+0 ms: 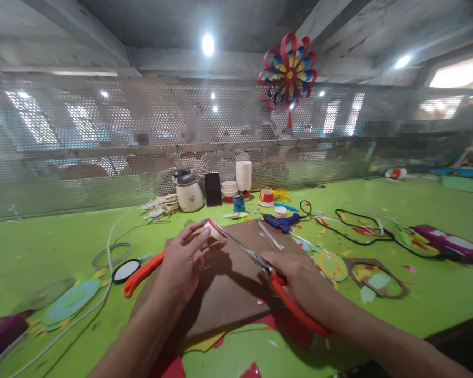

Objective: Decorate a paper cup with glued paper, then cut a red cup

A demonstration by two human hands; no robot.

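Between the thumb and fingers of my left hand [187, 257] is a short white paper cup piece [216, 232] with a red edge. My right hand [301, 278] is closed around scissors [289, 307] with red-orange handles. Their blades reach left to the cup piece's edge; whether they are cutting into it I cannot tell. Both hands are above a brown board [220, 304]. An orange-handled tool [144, 274] lies partly behind my left wrist, its other end hidden.
A blue glue gun [283, 221] lies behind the board. White kettle [189, 194], phone [213, 189] and stacked paper cups [243, 176] stand along the mesh partition [205, 123]. Cables [362, 239] and paper scraps spread at right, near a purple box [449, 242]. A paper turtle shape [73, 300] lies left.
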